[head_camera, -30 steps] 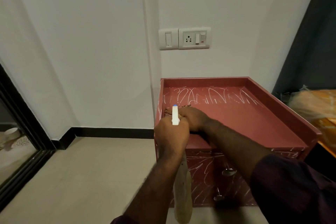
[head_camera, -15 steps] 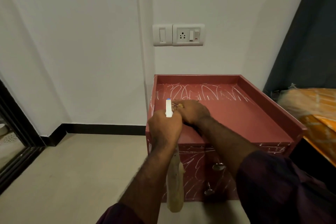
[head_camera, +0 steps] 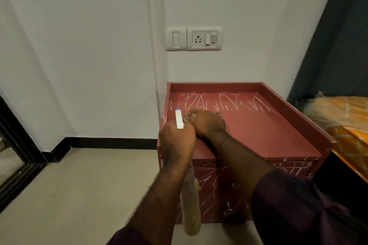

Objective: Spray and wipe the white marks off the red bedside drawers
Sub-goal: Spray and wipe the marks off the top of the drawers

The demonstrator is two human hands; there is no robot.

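Gripping the spray bottle, left hand half-hides the cloth right hand clutches on red drawers beside bed.

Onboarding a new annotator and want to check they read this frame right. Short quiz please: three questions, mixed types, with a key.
1. True or false: the left hand holds the spray bottle.
2. Multiple choice: on the top of the red drawers, where do the white marks show?
A) along the back
B) along the front edge
C) nowhere
3. Fill in: the right hand grips a cloth against the drawers' ____ surface.

Key: 1 true; 2 A; 3 top.
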